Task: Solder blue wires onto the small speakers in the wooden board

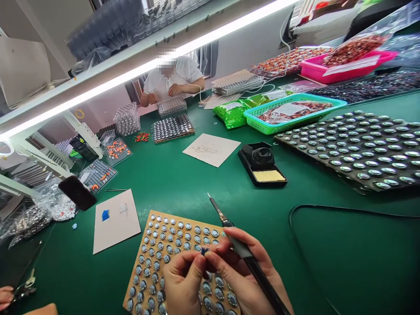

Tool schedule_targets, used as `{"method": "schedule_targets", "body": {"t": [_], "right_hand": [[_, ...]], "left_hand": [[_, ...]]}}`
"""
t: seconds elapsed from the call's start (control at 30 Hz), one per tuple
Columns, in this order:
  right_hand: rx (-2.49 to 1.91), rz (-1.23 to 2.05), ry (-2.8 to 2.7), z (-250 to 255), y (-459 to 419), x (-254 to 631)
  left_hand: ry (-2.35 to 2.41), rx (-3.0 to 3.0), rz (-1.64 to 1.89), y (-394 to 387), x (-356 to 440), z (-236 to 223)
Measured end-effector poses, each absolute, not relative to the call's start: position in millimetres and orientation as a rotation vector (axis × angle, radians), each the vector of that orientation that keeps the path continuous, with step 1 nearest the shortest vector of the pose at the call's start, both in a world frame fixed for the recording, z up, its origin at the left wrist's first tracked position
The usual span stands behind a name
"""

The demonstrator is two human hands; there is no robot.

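Note:
My left hand (183,280) and my right hand (243,267) meet over a tan board (144,245) filled with several small round metal parts. The fingertips of both hands pinch a tiny blue piece (204,251) between them. A black soldering iron (244,253) also lies in my right hand, its tip pointing up and away at the green table (183,175). Both hands are closed.
A black iron stand with a yellow sponge (262,166) sits ahead. A large tray of round parts (361,148) lies right, a black cable (328,210) in front of it. Cardboard sheet (114,221) and phone (77,192) lie left. A person (172,81) works across the table.

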State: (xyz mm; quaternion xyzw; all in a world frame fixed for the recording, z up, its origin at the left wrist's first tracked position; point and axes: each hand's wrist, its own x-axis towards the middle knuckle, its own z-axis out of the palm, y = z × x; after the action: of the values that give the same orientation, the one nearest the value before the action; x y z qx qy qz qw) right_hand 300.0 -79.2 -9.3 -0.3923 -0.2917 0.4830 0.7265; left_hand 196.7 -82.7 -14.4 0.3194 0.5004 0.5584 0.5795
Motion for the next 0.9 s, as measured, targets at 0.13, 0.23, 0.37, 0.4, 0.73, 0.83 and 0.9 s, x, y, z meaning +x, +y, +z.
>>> {"method": "schedule_targets", "body": {"t": [0.13,0.23,0.37,0.4,0.73,0.83,0.9], "right_hand": [[-0.863,1.078,-0.629,-8.5,-77.2,301.1],[-0.854,1.115,-0.663,-5.6,-75.8,305.0],[-0.839,1.172,-0.743,-1.7,-74.0,311.2],[-0.836,1.174,-0.761,-1.3,-73.6,312.4],[-0.812,1.088,-0.827,-14.4,-80.4,312.6],[-0.829,1.093,-0.801,-16.3,-83.6,311.1],[-0.849,1.091,-0.773,-16.7,-84.2,309.6]], "left_hand": [[1.202,0.786,1.308,-83.2,196.3,-15.7],[1.219,0.81,1.303,-83.1,196.0,-16.1],[1.214,0.831,1.277,-83.0,195.8,-14.9],[1.211,0.835,1.271,-83.0,195.7,-14.4],[1.191,0.818,1.2,-84.8,198.1,-9.7],[1.196,0.813,1.206,-84.7,200.0,-9.3],[1.208,0.813,1.219,-84.6,201.2,-9.8]]}}
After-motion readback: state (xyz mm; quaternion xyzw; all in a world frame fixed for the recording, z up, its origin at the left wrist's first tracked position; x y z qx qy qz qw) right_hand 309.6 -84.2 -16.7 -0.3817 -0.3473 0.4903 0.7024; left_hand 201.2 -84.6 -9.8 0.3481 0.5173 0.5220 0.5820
